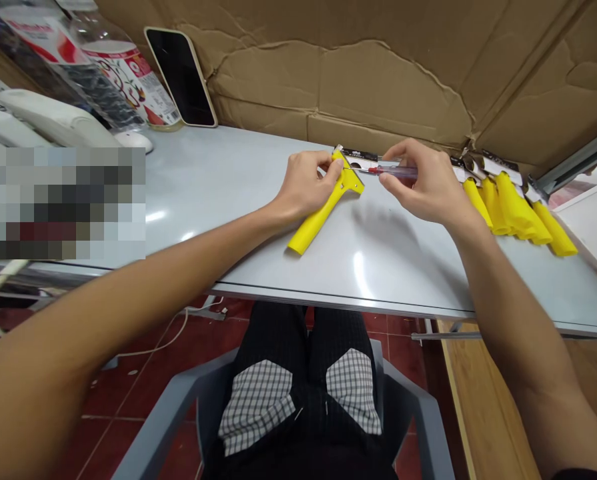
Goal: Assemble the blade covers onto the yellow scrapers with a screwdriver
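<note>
Over the middle of the table, my left hand (pixel 311 183) grips a yellow scraper (pixel 318 220) by its wide head, thumb and fingers closed on it. The scraper's handle slants down toward the table's front edge. My right hand (pixel 421 177) holds a screwdriver (pixel 398 172) with a clear, reddish handle, its thin shaft pointing left. The screwdriver's tip meets the scraper's head beside my left fingertips; the exact contact point is too small to make out. A black-and-white printed card (pixel 361 157) lies just behind the scraper's head.
Several more yellow scrapers (pixel 513 207) with printed cards lie at the right. A phone (pixel 183 77) leans on the cardboard (pixel 378 80) behind the table (pixel 238 173). Plastic bottles (pixel 128 77), a white mouse (pixel 135 141) and white devices (pixel 58 117) stand at the left, near a blurred-out patch.
</note>
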{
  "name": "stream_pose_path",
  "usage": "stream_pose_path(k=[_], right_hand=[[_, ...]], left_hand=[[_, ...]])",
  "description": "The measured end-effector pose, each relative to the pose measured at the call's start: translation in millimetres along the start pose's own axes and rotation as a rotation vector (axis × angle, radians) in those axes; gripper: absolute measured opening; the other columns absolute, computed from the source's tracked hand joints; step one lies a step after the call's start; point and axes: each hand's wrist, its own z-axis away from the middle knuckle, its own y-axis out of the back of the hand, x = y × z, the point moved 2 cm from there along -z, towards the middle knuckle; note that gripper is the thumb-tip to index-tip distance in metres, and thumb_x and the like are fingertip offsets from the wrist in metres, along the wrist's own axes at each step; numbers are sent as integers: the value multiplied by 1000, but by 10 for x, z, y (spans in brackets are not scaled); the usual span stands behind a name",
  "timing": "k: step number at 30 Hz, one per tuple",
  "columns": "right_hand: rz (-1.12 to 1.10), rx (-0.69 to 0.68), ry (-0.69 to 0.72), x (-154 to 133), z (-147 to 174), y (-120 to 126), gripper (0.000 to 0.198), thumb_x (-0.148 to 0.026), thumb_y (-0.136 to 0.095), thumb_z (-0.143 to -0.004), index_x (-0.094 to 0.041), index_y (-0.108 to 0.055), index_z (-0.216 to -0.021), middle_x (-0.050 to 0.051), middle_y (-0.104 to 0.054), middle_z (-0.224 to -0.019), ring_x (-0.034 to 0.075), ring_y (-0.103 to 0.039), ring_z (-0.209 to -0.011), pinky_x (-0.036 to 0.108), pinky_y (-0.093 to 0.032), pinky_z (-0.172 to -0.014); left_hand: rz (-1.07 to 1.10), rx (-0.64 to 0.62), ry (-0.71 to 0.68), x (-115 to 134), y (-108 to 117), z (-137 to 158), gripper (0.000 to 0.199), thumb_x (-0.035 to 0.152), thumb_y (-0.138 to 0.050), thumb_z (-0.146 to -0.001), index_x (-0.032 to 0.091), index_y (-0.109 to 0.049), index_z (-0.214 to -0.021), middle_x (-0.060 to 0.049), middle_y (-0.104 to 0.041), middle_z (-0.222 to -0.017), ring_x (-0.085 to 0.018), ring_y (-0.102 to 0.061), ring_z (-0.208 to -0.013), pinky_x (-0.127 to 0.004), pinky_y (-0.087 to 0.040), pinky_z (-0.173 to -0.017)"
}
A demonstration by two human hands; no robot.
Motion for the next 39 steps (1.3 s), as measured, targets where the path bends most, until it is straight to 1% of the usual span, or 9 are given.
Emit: stream_pose_path(k=[2, 7, 10, 20, 24, 27, 30, 33, 39], right_hand=[[36, 18, 40, -10, 6, 12, 28, -48, -78, -98, -25, -80, -113, 6, -79, -87, 29, -72, -80, 46, -58, -84], [87, 46, 40, 1, 6, 28, 30, -51, -71, -104, -23, -84, -100, 11, -81, -87, 30, -73, -81, 47, -57, -82], [125, 61, 34, 22, -1, 26, 35, -53, -68, -106, -24, -84, -96, 11, -81, -84, 30, -72, -79, 47, -57, -81], [158, 44, 24, 40, 2, 15, 35, -54, -67, -106, -24, -84, -99, 10, -81, -84, 32, -76, -83, 50, -60, -88], [142, 49, 24, -2, 10, 28, 28, -48, -68, -105, -24, -81, -100, 11, -82, -89, 31, -76, -83, 48, -60, -87], [116, 50, 63, -33, 25, 62, 16, -39, -74, -98, -25, -77, -105, 6, -78, -84, 26, -71, -73, 45, -60, -83], [91, 18, 100, -32, 31, 85, 12, -33, -77, -93, -27, -73, -103, 4, -76, -82, 24, -68, -70, 45, -60, -84], [79, 1, 75, -22, 27, 88, 11, -37, -77, -97, -27, -74, -101, 5, -78, -85, 26, -71, -75, 47, -61, -88], [74, -46, -26, -79, 24, 88, 31, -57, -77, -102, -27, -79, -105, 7, -76, -78, 32, -76, -82, 49, -62, -87]], left_hand=[[28, -10, 38, -7, -14, -9, 39, 43, -68, -107, 24, -69, -74, -7, -76, -80, -24, -73, -83, -39, -63, -84], [95, -34, 107, 12, -18, -6, 41, 45, -69, -107, 23, -70, -73, -9, -78, -84, -26, -78, -91, -40, -67, -88], [112, -50, 121, 31, -15, 8, 40, 45, -70, -108, 23, -71, -74, -9, -78, -86, -27, -79, -94, -42, -67, -91], [48, -67, 79, 75, -6, 19, 39, 48, -66, -109, 23, -71, -79, -7, -76, -80, -25, -77, -93, -38, -66, -93], [-35, -42, 7, 130, -13, 59, 31, 39, -66, -108, 21, -73, -83, -5, -79, -82, -21, -74, -88, -34, -61, -95], [-77, -45, -29, 154, -29, 88, 31, 36, -63, -109, 21, -72, -83, -5, -79, -83, -20, -72, -86, -35, -59, -97], [-99, -45, -38, 150, -31, 94, 30, 35, -62, -109, 21, -72, -84, -4, -79, -85, -20, -72, -85, -36, -58, -97], [-104, -30, -34, 136, -23, 91, 28, 36, -63, -109, 22, -72, -86, -4, -79, -86, -19, -71, -83, -36, -58, -97], [-47, -18, -6, 138, -21, 106, 29, 38, -65, -106, 24, -72, -83, -5, -78, -85, -22, -73, -88, -36, -60, -93]])
